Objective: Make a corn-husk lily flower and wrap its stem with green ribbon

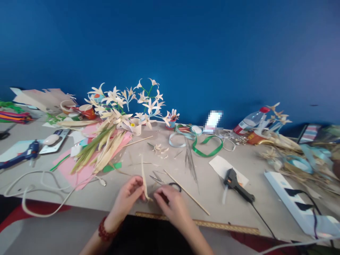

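Note:
My left hand (132, 194), with a red bead bracelet at its wrist, pinches a thin pale strip of corn husk (143, 173) that stands up from the fingers. The strip's lower end bends toward my right hand (172, 202), whose fingers are curled together close beside it. Whatever those fingertips hold is hidden or too small to make out. Just beyond the hands lies a pair of scissors (157, 178), one dark handle loop partly behind my right hand. A thin wooden stick (190, 194) slants past that hand on the right.
Husk flowers (150, 105) stand at the back, with loose husks (106, 148) in front on pink paper. A black glue gun (239, 186) and a power strip (288, 202) lie right, a blue glue gun (25, 154) left. A ruler (212, 224) runs along the front edge.

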A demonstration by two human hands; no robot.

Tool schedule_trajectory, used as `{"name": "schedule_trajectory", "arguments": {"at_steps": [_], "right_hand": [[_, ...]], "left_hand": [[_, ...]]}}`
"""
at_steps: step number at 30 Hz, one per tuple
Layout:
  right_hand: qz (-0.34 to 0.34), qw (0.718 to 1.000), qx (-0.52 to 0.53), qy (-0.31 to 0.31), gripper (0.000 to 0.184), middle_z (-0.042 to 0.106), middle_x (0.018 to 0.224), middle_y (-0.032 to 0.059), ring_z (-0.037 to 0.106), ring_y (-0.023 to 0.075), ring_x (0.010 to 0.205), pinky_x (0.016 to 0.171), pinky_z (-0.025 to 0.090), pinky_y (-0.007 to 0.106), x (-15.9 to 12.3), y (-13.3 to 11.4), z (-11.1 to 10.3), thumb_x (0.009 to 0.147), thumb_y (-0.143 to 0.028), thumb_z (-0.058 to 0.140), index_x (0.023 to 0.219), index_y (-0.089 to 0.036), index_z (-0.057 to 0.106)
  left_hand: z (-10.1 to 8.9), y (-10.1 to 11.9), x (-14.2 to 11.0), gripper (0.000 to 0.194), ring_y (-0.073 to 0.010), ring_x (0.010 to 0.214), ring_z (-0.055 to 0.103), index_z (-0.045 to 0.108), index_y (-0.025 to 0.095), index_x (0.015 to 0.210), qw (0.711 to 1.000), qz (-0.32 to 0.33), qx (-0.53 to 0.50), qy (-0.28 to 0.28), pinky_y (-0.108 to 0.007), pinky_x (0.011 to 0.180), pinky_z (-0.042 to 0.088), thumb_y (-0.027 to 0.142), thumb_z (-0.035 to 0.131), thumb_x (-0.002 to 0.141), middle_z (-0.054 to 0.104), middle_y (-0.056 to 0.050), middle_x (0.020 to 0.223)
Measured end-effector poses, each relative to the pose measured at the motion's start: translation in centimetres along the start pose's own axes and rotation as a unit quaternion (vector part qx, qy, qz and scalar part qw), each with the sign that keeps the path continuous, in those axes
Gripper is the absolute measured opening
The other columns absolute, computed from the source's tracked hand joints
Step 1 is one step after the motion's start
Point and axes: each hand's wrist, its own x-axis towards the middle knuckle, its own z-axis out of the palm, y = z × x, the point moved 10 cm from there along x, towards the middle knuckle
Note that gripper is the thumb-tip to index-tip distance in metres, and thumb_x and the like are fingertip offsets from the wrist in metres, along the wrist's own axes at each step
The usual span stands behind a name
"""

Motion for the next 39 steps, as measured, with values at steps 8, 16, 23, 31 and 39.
{"name": "schedule_trajectory", "arguments": {"at_steps": [8, 16, 23, 31, 39], "right_hand": [[0.034, 0.952, -0.300, 0.043, 0.007, 0.066, 0.096, 0.0111, 0.059, 0.0263, 0.089, 0.073, 0.045, 0.035, 7.8, 2.2, -1.5, 0.087, -0.018, 0.059, 0.093, -0.018, 0.063], [0.035, 0.948, -0.314, 0.045, 0.007, 0.067, 0.086, 0.0099, 0.061, 0.0242, 0.082, 0.071, 0.044, 0.033, 8.7, 2.8, -0.5, 0.086, -0.013, 0.057, 0.083, -0.018, 0.061], [-0.076, 0.971, -0.180, 0.138, 0.012, 0.066, 0.083, 0.0064, 0.061, 0.0207, 0.082, 0.076, 0.045, 0.031, 6.1, -0.6, -2.5, 0.088, -0.012, 0.051, 0.084, -0.019, 0.059], [-0.146, 0.978, -0.085, 0.125, 0.014, 0.069, 0.090, 0.0091, 0.061, 0.0209, 0.084, 0.078, 0.047, 0.034, 3.7, -3.2, -1.7, 0.092, -0.016, 0.049, 0.091, -0.020, 0.063], [0.091, 0.921, 0.378, 0.017, 0.027, 0.061, 0.072, 0.0005, 0.055, 0.0133, 0.062, 0.061, 0.046, 0.025, 4.4, 1.8, 0.8, 0.093, -0.044, 0.052, 0.085, -0.019, 0.059]], "left_hand": [[-10.1, 2.8, 1.3, 0.036, -0.0182, 0.064, 0.061, 0.053, 0.020, 0.111, 0.936, 0.131, 0.252, 0.209, -0.031, 0.059, 0.052, 0.043, 0.058, 0.083, 0.061, -0.002, 0.082], [-5.7, 4.4, 1.5, 0.021, -0.0185, 0.066, 0.060, 0.062, 0.021, 0.093, 0.936, 0.150, 0.286, 0.141, -0.027, 0.057, 0.047, 0.039, 0.052, 0.089, 0.064, -0.005, 0.083], [-2.2, 2.9, 3.2, 0.025, -0.0174, 0.061, 0.057, 0.066, 0.021, 0.097, 0.985, 0.080, 0.133, 0.076, -0.026, 0.057, 0.044, 0.042, 0.059, 0.085, 0.066, -0.003, 0.073], [-0.8, 1.1, 4.5, 0.029, -0.0094, 0.049, 0.039, 0.064, 0.017, 0.073, 0.995, 0.017, -0.074, 0.063, -0.023, 0.048, 0.028, 0.042, 0.059, 0.086, 0.049, 0.004, 0.053], [0.8, 1.6, 3.7, 0.023, -0.0089, 0.053, 0.044, 0.062, 0.017, 0.079, 0.988, -0.004, -0.157, -0.002, -0.023, 0.051, 0.032, 0.039, 0.062, 0.085, 0.057, 0.001, 0.068]]}}
